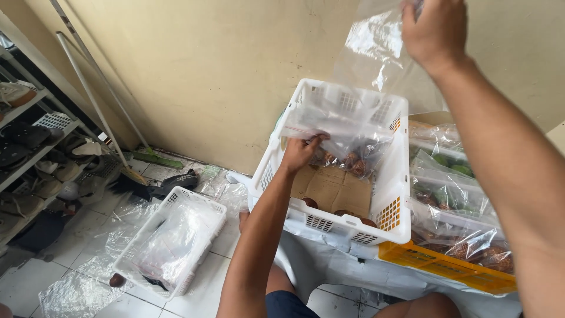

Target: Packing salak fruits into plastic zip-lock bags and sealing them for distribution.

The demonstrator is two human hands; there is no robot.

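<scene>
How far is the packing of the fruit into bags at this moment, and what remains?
Done: several filled bags lie in the orange crate. In hand: the left hand and the right hand hold open a clear plastic bag with a few brown fruits over the white basket. Left: a few loose fruits on the basket's cardboard, and a stack of empty bags in the smaller basket.

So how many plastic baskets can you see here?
3. A white basket sits in front of the person, under the left hand. An orange basket of bagged fruit stands to its right. A smaller white basket rests on the floor, left. Others may be out of view.
</scene>
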